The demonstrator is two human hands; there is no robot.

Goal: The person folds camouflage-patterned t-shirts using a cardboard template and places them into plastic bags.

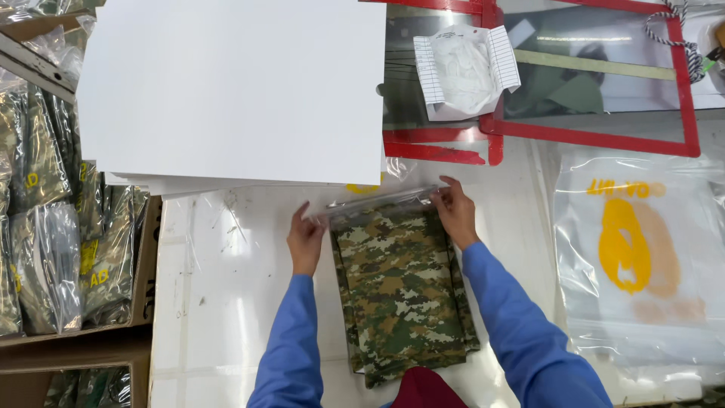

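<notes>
A folded camouflage garment [404,295] lies on the white table inside a clear plastic bag [377,202]. My left hand [304,240] pinches the bag's open top edge at its left corner. My right hand [455,211] pinches the same edge at its right corner. The bag's mouth is stretched flat between both hands, just below a stack of white cardboard sheets. Both of my sleeves are blue.
The stack of white cardboard sheets [234,91] covers the table's far left. A pile of clear bags with yellow print [638,264] lies at the right. A cardboard box of bagged camouflage garments [53,227] stands at the left. Red frames [589,136] and a white packet [464,72] sit beyond.
</notes>
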